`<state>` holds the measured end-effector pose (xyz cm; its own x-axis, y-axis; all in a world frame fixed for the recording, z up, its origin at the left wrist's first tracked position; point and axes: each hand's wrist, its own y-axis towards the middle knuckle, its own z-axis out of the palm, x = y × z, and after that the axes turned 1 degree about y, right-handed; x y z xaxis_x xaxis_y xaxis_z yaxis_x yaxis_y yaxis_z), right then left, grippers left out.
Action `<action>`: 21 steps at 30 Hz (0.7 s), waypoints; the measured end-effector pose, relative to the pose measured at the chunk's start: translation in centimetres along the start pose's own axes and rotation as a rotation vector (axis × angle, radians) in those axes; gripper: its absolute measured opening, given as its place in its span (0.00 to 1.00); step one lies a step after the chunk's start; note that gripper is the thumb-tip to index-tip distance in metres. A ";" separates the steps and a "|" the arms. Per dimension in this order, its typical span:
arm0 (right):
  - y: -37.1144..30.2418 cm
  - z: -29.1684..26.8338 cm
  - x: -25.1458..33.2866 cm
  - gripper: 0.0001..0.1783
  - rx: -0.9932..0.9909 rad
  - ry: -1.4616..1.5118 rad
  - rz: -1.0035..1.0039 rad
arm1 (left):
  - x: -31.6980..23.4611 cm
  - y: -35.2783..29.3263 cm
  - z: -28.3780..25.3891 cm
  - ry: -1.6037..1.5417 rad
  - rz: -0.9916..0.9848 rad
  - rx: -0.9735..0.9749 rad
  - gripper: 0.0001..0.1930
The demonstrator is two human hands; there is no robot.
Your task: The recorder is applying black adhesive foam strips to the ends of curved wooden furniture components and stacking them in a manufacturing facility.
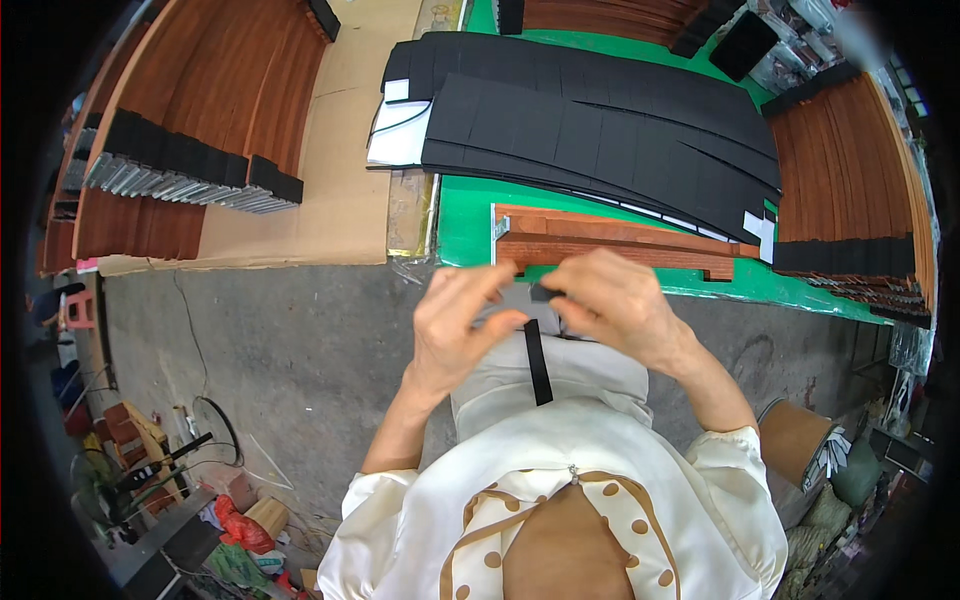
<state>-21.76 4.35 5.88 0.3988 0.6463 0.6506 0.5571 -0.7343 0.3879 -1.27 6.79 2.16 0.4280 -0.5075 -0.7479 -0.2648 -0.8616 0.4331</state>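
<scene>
My right hand (615, 308) pinches a small black strip piece (543, 293) between thumb and fingertips, just in front of the table's near edge. Facing it, my left hand (455, 318) has its thumb and curved fingers apart, with nothing seen between them. Below and between the hands is a longer narrow black strip (539, 365) over my light trousers; whether it hangs or lies there I cannot tell. Just beyond my fingers, reddish-brown wooden slats (620, 243) lie at the table edge, with a small metal fitting (502, 226) at their left end.
A layered pile of black sheets cut into strips (600, 135) covers much of the green tabletop (465, 215). Stacked wooden slats with black-wrapped ends stand at left (220, 90) and right (845, 160). A cardboard-covered surface (345, 180) adjoins the table. Behind me on the right is a brown drum (795, 440).
</scene>
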 end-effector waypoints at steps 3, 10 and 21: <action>1.0 0.3 -1.7 0.14 -0.202 -0.082 0.092 | 1.4 1.2 -0.1 -0.089 -0.277 -0.150 0.22; 2.6 2.5 -3.8 0.15 -0.265 -0.177 0.082 | 4.0 2.8 1.7 -0.173 -0.231 -0.095 0.19; 2.8 3.1 -4.0 0.15 -0.235 -0.158 0.117 | 4.9 3.0 2.4 -0.145 -0.234 -0.093 0.13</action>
<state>-19.55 0.37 2.30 0.5690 0.5651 0.5974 0.3244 -0.8218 0.4684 -2.04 1.71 -1.41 0.3381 -0.2931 -0.8943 -0.0899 -0.9560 0.2793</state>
